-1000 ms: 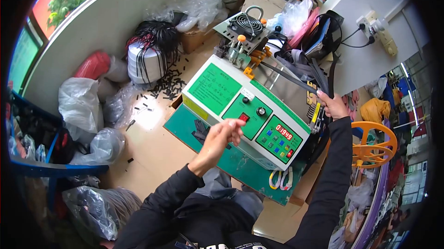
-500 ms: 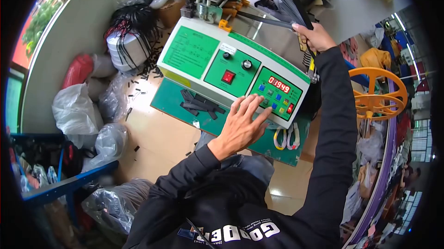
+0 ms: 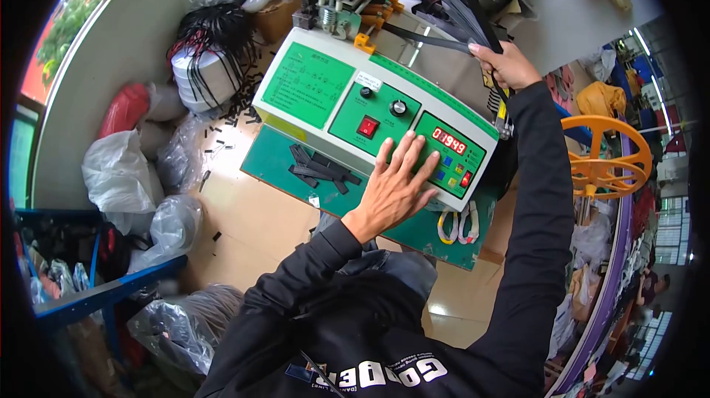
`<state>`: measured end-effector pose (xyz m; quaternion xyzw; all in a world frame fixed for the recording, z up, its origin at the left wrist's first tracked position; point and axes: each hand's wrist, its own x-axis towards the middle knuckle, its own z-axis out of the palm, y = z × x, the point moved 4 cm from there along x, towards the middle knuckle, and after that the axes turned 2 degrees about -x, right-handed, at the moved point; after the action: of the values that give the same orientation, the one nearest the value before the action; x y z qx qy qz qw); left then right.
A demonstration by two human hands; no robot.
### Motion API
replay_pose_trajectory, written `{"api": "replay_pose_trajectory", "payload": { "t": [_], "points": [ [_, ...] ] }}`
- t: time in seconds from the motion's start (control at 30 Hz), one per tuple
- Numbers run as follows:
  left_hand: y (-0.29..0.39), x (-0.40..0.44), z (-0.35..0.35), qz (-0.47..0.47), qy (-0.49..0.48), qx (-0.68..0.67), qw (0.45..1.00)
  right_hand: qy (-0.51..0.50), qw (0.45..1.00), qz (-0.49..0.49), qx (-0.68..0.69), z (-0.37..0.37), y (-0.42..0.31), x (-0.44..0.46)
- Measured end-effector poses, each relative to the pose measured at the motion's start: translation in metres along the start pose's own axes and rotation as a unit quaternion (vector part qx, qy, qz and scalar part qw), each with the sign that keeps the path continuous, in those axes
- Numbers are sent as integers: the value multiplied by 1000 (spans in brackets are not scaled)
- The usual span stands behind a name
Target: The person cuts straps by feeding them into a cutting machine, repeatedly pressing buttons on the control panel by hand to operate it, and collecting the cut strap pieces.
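My left hand lies with fingers spread over the front of a white and green machine, its fingertips beside the red-digit display. It holds nothing. At the upper right my right hand is closed around a bundle of dark grey straps. One strap runs left from that hand to the orange guides at the machine's back edge. Short dark strips lie on the green tabletop below the machine.
A white spool with black cords and plastic bags stand at left. Small black pieces litter the floor. An orange wheel is at right, a blue rail lower left. Taped loops lie at the table's front edge.
My left hand has come from in front of the machine onto its panel, fingers spreading, and shifted slightly up since the last frame. The view has shifted. My right hand still grips the straps.
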<state>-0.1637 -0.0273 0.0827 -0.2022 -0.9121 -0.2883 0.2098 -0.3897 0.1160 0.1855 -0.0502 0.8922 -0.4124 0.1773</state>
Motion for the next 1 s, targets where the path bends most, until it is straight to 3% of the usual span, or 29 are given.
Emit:
{"api": "replay_pose_trajectory", "payload": {
  "t": [1.0],
  "points": [
    [-10, -11, 2, 5, 83, -80, 993, -20, 995, 70, -64, 12, 6, 4]
  ]
}}
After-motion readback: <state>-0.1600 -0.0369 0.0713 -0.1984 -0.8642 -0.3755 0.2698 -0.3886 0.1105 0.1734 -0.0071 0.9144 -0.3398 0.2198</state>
